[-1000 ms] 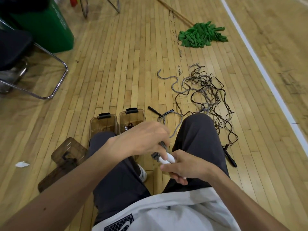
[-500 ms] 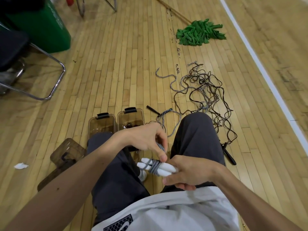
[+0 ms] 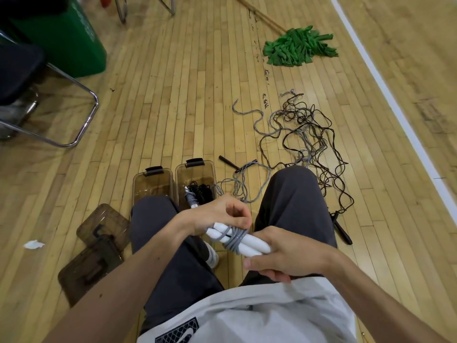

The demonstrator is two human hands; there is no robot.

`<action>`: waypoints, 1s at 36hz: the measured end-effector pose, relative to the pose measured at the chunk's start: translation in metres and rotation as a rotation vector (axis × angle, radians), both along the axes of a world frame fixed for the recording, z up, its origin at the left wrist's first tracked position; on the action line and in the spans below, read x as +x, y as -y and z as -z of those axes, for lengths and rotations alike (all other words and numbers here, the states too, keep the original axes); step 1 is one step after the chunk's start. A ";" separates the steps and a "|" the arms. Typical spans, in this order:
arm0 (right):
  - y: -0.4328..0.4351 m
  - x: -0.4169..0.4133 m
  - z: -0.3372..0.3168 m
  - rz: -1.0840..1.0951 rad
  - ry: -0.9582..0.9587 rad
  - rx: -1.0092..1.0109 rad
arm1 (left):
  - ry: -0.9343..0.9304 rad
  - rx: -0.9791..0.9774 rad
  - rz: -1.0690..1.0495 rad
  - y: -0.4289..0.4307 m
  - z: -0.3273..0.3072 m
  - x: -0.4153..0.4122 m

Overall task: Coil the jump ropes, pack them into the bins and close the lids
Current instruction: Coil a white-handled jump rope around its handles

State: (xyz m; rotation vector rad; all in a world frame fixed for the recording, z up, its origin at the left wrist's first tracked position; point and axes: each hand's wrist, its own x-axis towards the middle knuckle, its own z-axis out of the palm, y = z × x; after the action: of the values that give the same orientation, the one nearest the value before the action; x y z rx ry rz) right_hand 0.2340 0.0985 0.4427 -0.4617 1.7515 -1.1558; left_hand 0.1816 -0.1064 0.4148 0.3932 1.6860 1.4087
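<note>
As the left hand (image 3: 222,214) winds, more grey cord (image 3: 235,240) wraps the handles (image 3: 257,246).

grey rope (image 3: 235,240): wound round its white handles | one bin (image 3: 181,179): holds ropes | other bin (image 3: 152,183): seemingly empty | lids (image 3: 102,226): off, floor

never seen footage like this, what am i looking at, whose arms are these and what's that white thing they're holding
No machine here: a camera worn on a person's head looks down at their own arms and knees. The right hand holds a jump rope's two white handles together; the left hand pinches the grey cord wound round them. On the wooden floor an open bin with ropes inside stands beside another bin; lids lie left, a tangle of ropes right.
</note>
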 end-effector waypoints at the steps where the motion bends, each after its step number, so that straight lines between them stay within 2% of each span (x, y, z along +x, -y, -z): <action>1: 0.000 0.000 0.001 0.020 0.004 -0.023 | -0.001 -0.004 -0.016 -0.001 0.001 0.001; 7: 0.000 -0.005 0.009 0.177 0.020 -0.140 | -0.040 -0.065 -0.128 0.002 0.008 0.009; 12: -0.003 -0.012 0.008 0.359 0.022 -0.234 | 0.110 -0.115 -0.281 -0.006 0.012 0.017; 18: -0.009 -0.016 0.016 0.439 0.057 -0.211 | 0.034 -0.131 -0.260 -0.006 0.014 0.023; 25: -0.018 -0.027 0.023 0.555 0.004 -0.185 | -0.053 -0.202 -0.211 0.003 0.024 0.030; 29: -0.020 -0.028 0.034 0.597 -0.007 -0.099 | -0.160 -0.235 -0.195 0.003 0.021 0.034; 36: -0.017 -0.027 0.051 0.638 0.055 0.021 | -0.545 -0.558 0.046 -0.013 0.002 0.045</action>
State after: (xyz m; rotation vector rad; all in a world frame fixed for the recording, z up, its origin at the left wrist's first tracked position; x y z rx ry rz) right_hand 0.2070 0.1158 0.3920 0.1653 1.9184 -1.5623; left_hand 0.2261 -0.0935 0.4125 0.5160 2.3972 0.7714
